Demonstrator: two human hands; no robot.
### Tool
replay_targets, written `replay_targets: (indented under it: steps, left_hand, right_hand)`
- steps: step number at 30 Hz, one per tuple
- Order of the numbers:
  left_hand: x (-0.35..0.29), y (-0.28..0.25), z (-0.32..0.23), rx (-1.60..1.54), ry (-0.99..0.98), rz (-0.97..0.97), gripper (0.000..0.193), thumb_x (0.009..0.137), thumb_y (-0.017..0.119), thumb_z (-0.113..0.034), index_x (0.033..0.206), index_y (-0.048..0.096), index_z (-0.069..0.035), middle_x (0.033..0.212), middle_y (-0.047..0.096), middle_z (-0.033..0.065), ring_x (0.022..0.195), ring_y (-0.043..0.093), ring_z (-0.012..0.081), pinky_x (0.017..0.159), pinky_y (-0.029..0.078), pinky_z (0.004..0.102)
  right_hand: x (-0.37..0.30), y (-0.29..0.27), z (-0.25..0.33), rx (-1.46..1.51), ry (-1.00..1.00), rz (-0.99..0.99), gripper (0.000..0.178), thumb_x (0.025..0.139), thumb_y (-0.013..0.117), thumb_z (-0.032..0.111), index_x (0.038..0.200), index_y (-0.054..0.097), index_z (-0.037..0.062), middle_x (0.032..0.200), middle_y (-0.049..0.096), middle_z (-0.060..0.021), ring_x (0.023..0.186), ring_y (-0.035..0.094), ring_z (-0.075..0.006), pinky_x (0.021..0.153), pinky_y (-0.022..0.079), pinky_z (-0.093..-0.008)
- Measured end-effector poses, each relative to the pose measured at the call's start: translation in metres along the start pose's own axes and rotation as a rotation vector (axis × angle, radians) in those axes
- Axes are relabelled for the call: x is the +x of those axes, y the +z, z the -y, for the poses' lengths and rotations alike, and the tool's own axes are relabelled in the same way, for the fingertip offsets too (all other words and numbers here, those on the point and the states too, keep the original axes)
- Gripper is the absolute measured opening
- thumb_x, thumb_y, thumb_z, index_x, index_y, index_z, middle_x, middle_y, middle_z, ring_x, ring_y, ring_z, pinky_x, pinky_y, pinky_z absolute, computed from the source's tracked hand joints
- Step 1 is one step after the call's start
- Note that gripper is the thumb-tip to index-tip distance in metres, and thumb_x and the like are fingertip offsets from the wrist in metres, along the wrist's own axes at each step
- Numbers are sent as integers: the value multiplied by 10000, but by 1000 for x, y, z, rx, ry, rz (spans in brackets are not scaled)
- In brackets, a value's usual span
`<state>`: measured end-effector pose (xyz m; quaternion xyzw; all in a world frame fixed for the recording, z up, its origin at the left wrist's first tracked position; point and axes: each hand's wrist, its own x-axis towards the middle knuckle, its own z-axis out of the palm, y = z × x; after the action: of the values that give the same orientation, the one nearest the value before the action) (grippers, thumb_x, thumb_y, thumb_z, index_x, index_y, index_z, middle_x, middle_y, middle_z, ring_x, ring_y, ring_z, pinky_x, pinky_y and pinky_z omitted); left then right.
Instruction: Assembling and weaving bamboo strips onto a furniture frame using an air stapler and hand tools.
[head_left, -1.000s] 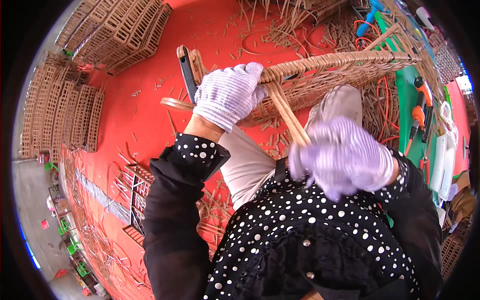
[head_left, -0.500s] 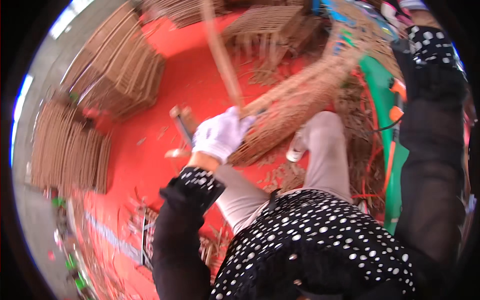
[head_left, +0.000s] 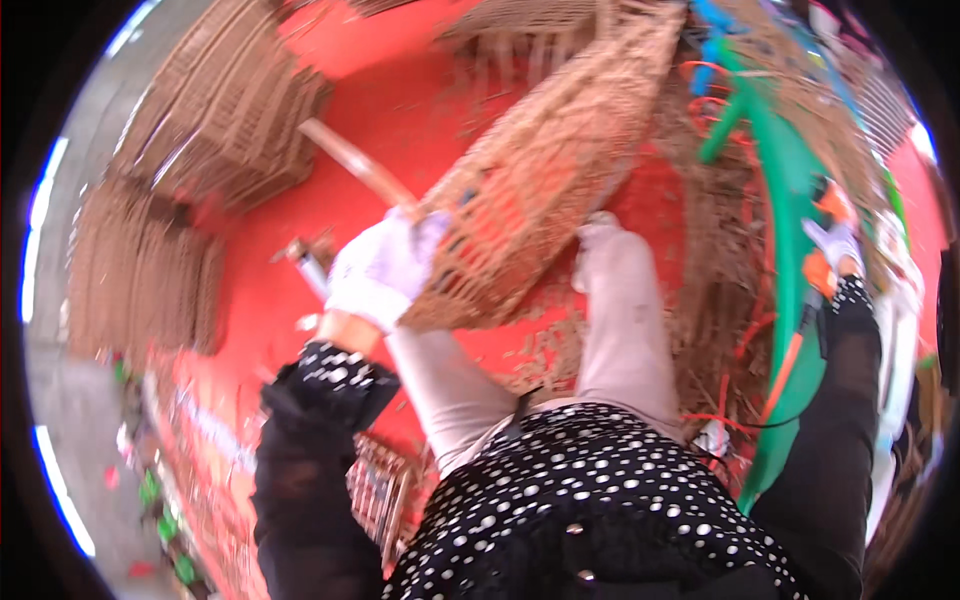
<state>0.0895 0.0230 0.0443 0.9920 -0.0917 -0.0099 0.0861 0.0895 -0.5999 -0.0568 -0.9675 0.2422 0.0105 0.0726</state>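
Hands are way apart here. The left hand point(head_left: 385, 268), in a whitish knit glove, is clamped on the near edge of a brown woven lattice piece point(head_left: 550, 160), right by the base of a pale strip point(head_left: 358, 165) that sticks out up and to the left. The lattice piece slants up to the far right, low end just over the left thigh point(head_left: 445, 385), far end near a blue tool point(head_left: 708, 45).

Room-wise, there's a decent stretch of red floor point(head_left: 375, 95) between it and the stacked lattice panels point(head_left: 215, 110) on the left. On the right, a strip of floor and a heap of scraps point(head_left: 715, 250) separate it from the curved edge of the green table point(head_left: 785, 360).

The right hand point(head_left: 838, 243), also gloved, is over at that table by an orange-and-black tool point(head_left: 818, 272); can't tell if it's actually gripping it.

Containers? Can't tell whether the lattice piece is a hollow basket or a panel, too blurry.
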Motion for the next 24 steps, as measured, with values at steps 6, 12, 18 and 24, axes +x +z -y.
replay_targets:
  steps: [6,12,18,24]
  left_hand:
    - [3,11,15,-88,68,-102,400,906,426,-383,868,565,-10,656,593,194,630,586,367,584,460,455]
    - [-1,-13,23,-545,-198,95,407,909,455,-347,760,593,6,537,538,108,500,535,236,535,412,338]
    - [15,-7,28,-707,-247,208,464,888,481,-391,682,562,17,486,495,66,456,499,156,500,400,309]
    - [24,9,47,-677,-88,160,249,852,566,-245,892,574,0,575,556,83,438,522,143,440,414,266]
  right_hand:
    - [80,59,-73,-14,477,-112,960,712,703,341,1429,81,196,1156,540,-165,910,569,-227,752,505,-305]
    - [4,-6,27,724,-122,-25,278,717,629,79,966,529,9,725,571,-31,512,510,-109,425,405,-233]
    - [-132,-41,139,1148,-318,290,287,757,607,99,1027,541,27,876,578,-22,822,562,-155,763,461,-293]
    - [-218,33,266,578,-1039,-318,323,830,532,40,1141,491,-34,993,612,-118,867,619,-228,816,501,-327]
